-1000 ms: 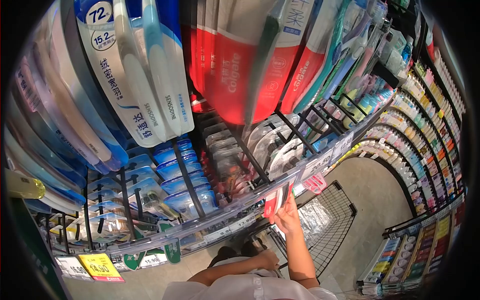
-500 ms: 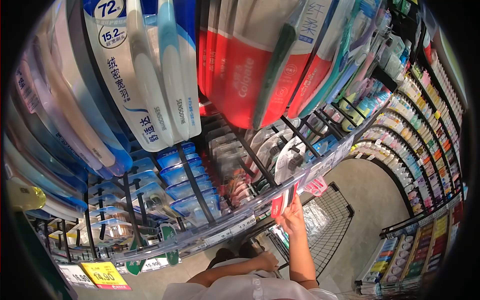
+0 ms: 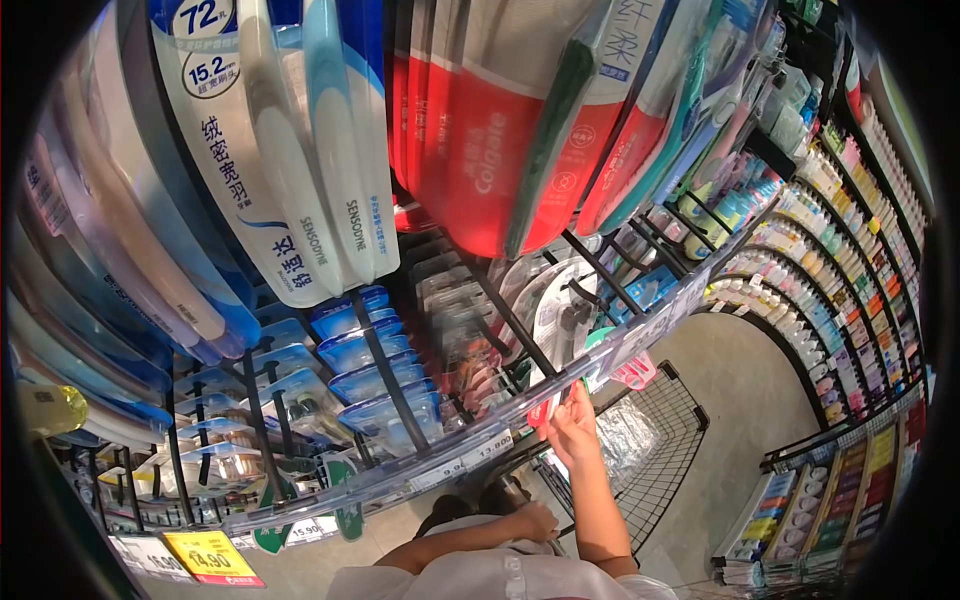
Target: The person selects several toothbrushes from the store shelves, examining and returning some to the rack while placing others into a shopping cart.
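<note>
My right hand (image 3: pixel 572 428) is raised at the front edge of the shelf, its fingers pinched on a red-and-white package (image 3: pixel 538 412) that is partly hidden by the shelf rail and the fingers. Just above it hang clear blister packs (image 3: pixel 565 312) on black hooks. My left hand (image 3: pixel 537 521) is low in front of my body, closed beside the cart's handle; what it grips, if anything, is too small to make out. Large Sensodyne toothbrush packs (image 3: pixel 290 150) and red Colgate packs (image 3: pixel 480 150) hang overhead.
A black wire cart (image 3: pixel 668 430) with a shiny clear package (image 3: pixel 622 440) inside stands on the floor beyond my right arm. Price labels, one of them yellow (image 3: pixel 213 558), line the shelf edge. Curved shelves of bottles (image 3: pixel 800 260) rise at the right.
My right hand has moved slightly left and the package in it has turned and now shows less behind the shelf rail. My left hand has hardly moved.
</note>
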Available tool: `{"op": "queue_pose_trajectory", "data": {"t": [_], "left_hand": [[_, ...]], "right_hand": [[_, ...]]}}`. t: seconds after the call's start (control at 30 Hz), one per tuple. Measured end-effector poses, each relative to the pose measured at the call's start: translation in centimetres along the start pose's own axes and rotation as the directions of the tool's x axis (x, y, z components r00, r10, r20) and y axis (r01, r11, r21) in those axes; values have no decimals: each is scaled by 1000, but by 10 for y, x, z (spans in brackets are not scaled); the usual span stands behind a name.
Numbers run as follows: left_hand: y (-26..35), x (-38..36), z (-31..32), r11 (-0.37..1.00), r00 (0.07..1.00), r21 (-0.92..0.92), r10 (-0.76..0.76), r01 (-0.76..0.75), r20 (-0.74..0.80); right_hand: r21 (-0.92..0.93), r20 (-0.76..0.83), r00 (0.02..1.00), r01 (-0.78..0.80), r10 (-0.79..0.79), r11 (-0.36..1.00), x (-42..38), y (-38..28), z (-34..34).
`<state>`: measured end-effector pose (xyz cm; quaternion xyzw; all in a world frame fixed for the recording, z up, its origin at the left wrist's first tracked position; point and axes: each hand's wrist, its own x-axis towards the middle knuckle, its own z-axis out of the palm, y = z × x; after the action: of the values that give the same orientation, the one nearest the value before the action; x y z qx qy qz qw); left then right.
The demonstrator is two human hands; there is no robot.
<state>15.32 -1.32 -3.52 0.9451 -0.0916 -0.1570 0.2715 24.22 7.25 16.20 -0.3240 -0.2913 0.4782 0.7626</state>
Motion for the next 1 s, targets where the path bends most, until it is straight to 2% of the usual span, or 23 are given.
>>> {"op": "queue_pose_trajectory", "data": {"t": [0.27,0.37,0.57,0.67,0.87,1.0], "left_hand": [[5,-6,-10,1000,999,-10,-18,19,27],[6,-8,-13,999,999,-22,-23,23,40],[4,-8,-7,999,1000,-34,-10,10,9],[4,-8,-4,999,1000,-32,-25,25,0],[1,-6,2,1000,1000,-9,-5,5,-15],[3,-8,1,1000,1000,19,-8,8,-20]], "right_hand": [[38,14,1000,-24,24,999,8,5,3],[50,-32,999,-37,39,998,13,9,1],[252,30,993,-120,116,960,13,11,-1],[282,36,992,-125,120,951,11,8,3],[145,-31,998,-41,46,989,19,14,8],[41,-66,994,-86,89,995,20,22,-3]]}}
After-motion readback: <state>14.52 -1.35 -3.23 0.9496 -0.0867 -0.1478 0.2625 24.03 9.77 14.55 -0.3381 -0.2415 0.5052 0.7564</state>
